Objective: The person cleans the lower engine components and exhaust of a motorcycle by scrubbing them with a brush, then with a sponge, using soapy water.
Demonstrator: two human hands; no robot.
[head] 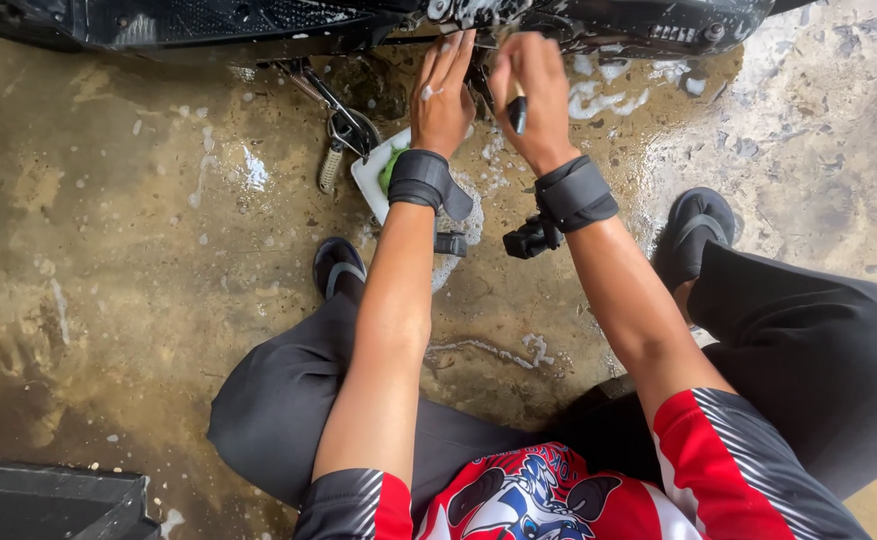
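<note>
While right hand (530, 95) grips brush handle (517, 113), left hand (443, 95) flat, open; kickstand (330, 125), white tub (373, 172) beside.

**A wet wash bay floor, under a motorbike**

I'm squatting in sandals (696, 232) on a rough concrete floor (128, 250) that is soaked and stained brown, with suds (608, 100) scattered across it. The black underside of a motorbike (258, 20) sits above, its side stand (330, 125) down on the wet ground. It looks like a vehicle wash spot or garage yard.

Soapy bike underside (598, 25) blocks ahead, kickstand (333, 110) left, open wet floor (138, 250) either side
</note>
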